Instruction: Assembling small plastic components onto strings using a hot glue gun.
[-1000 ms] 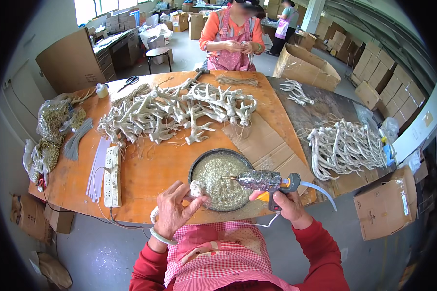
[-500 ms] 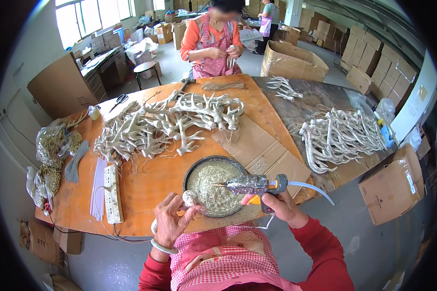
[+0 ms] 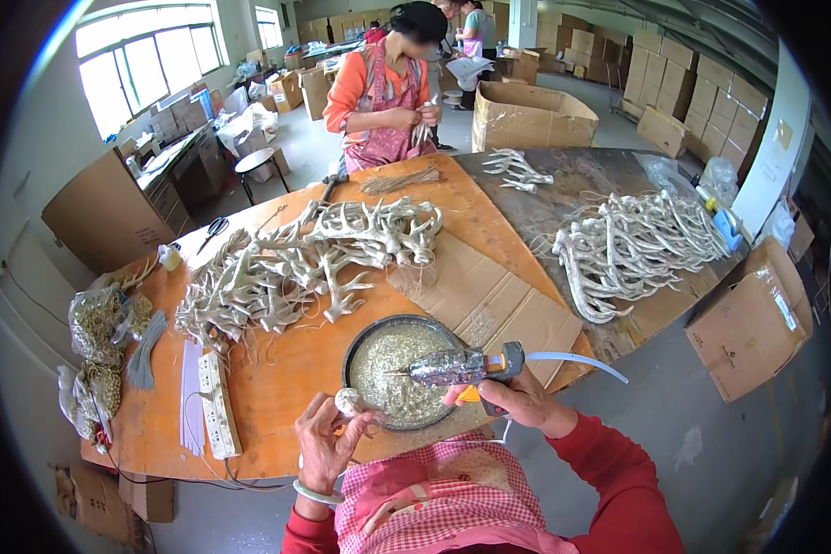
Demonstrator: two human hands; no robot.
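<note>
small piece: we see a pale rounded piece (image 3: 348,401) pinched in the left hand (image 3: 326,441), right at the near-left rim of the round pan (image 3: 361,343), just left of the glue gun's nozzle.
glue gun: foil-wrapped glue gun (image 3: 462,367) lies level over the pan, nozzle pointing left, a pale glue stick sticking out the back to the right.
pan: dark-rimmed, filled with glittery gold-white grit, on the near edge of the orange desk (image 3: 286,369).
left hand: fingers curled in, closed around the small piece; white bangle on the wrist.
right hand: right hand (image 3: 512,406) wrapped tight round the gun's grip, orange trigger under the fingers.
packages: brown cardboard box (image 3: 748,323) on the floor at right with a small white label on its side; open brown box (image 3: 531,115) beyond the desk; stacked brown cartons (image 3: 683,78) along the far wall; flattened cardboard sheet (image 3: 489,300) on the desk beside the pan.
other: heap of pale antler shapes (image 3: 305,263) mid-desk, second heap (image 3: 637,245) on the right; white power strip (image 3: 217,406) at left.
</note>
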